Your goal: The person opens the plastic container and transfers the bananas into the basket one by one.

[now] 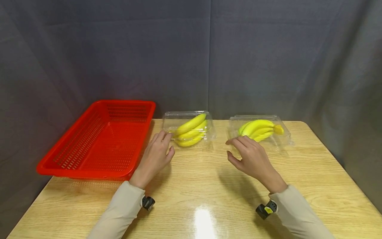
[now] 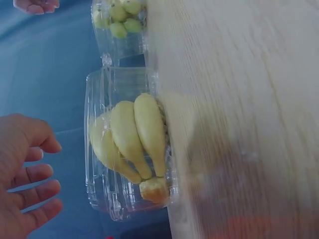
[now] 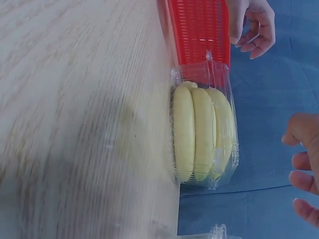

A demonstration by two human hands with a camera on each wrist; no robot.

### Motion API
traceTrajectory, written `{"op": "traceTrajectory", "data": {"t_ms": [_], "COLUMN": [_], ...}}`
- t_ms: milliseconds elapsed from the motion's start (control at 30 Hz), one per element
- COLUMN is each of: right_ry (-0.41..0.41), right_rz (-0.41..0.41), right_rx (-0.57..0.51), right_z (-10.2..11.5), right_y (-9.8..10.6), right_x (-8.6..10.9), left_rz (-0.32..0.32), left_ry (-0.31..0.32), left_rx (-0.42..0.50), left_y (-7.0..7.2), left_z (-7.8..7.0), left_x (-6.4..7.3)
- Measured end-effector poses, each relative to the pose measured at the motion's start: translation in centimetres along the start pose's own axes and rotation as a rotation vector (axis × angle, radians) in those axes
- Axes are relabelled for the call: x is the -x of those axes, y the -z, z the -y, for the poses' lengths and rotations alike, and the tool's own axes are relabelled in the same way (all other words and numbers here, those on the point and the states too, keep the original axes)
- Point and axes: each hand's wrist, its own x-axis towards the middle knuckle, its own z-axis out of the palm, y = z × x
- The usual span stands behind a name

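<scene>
A clear plastic clamshell box (image 1: 185, 113) with a bunch of yellow bananas (image 1: 191, 134) inside stands at the back middle of the table. My left hand (image 1: 156, 151) hovers by its left front corner, fingers relaxed and apart from it in the left wrist view. Farther right is a second clear clamshell box (image 1: 253, 117), also holding a bunch of bananas (image 1: 258, 127). Over its near left side is my right hand (image 1: 250, 157), thumb and fingers spread loosely with nothing between them. That hand hides part of the second box in the head view.
A red plastic basket (image 1: 143, 132) with slotted walls stands on the left, close beside my left forearm. The wooden table (image 1: 191, 192) ends at the back near both boxes, with a grey curtain (image 1: 179, 59) behind.
</scene>
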Motion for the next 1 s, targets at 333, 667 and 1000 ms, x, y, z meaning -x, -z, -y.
{"op": "traceTrajectory", "data": {"t_ms": [333, 667, 1000], "right_ry": [-0.044, -0.080, -0.108], "right_rz": [-0.013, -0.012, 0.012], "right_rx": [-0.003, -0.021, -0.023], "right_z": [-0.3, -0.6, -0.9], "right_y": [-1.1, -1.7, -2.6], "right_x": [-0.3, -0.8, -1.4], "left_rz": [-0.040, -0.050, -0.056], "left_ry": [-0.025, -0.060, -0.095], "left_rx": [-0.007, -0.091, -0.175], "left_y": [-0.5, -0.9, -1.4], "left_z": [0.4, 0.5, 0.8], "left_x": [-0.5, -0.8, -1.0]}}
